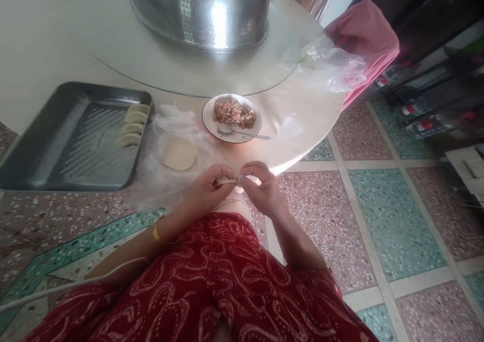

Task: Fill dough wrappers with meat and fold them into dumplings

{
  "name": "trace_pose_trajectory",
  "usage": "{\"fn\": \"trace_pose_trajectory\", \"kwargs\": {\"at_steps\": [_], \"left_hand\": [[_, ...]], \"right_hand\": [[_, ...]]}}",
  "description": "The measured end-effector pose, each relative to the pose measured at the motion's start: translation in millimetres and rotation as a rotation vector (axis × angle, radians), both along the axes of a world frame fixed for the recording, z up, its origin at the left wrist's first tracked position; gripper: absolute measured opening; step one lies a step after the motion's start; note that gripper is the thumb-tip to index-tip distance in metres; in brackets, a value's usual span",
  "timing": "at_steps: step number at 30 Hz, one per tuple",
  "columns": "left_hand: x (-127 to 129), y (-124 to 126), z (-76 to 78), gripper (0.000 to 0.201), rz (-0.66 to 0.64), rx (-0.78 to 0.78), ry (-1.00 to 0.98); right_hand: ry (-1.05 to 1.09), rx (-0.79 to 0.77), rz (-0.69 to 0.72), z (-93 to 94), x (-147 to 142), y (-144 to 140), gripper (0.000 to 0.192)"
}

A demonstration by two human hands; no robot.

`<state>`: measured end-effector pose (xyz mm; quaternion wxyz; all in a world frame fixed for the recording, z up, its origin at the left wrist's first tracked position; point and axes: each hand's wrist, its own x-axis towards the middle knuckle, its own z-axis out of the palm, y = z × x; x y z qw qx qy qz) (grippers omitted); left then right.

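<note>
Between my two hands, just off the table's near edge, is a folded dumpling [227, 180], mostly covered by fingers. My left hand [215, 186] grips its left side, while the fingertips of my right hand [260, 185] pinch its right end. Beyond them stands a white plate [209, 126] of minced filling [232, 111], with a metal spoon [245, 133] resting in it. Round dumpling wrappers [179, 152] lie on a crumpled plastic bag [151, 178] to the left. Several shaped dumplings [133, 129] sit in a row along the right side of a dark baking tray [41, 175].
A large perforated metal cover [200, 14] sits on the glass turntable [189, 77] at the back. A clear plastic bag [328, 62] lies at the table's right edge beside a pink-draped chair [372, 40]. A white cord [75, 283] crosses my left forearm.
</note>
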<state>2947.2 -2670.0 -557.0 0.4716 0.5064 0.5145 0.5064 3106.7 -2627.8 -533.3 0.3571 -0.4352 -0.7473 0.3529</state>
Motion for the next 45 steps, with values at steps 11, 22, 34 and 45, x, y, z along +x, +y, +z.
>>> {"fn": "trace_pose_trajectory", "kwargs": {"at_steps": [11, 22, 34, 45], "left_hand": [[1.9, 1.5, 4.7, 0.022, 0.028, -0.061, -0.12], [5.0, 3.4, 8.0, 0.015, 0.037, -0.123, -0.411], [6.2, -0.1, 9.7, 0.018, 0.048, -0.071, -0.345], [7.9, -2.3, 14.0, 0.012, 0.026, -0.052, -0.34]], "right_hand": [[-0.085, 0.319, 0.083, 4.3, -1.0, -9.9, 0.024], [-0.07, 0.596, -0.105, -14.3, 0.9, -13.5, 0.025], [-0.107, 0.792, -0.222, -19.1, -12.9, -13.3, 0.01], [0.101, 0.618, -0.163, -23.9, -13.2, -12.8, 0.011]]}}
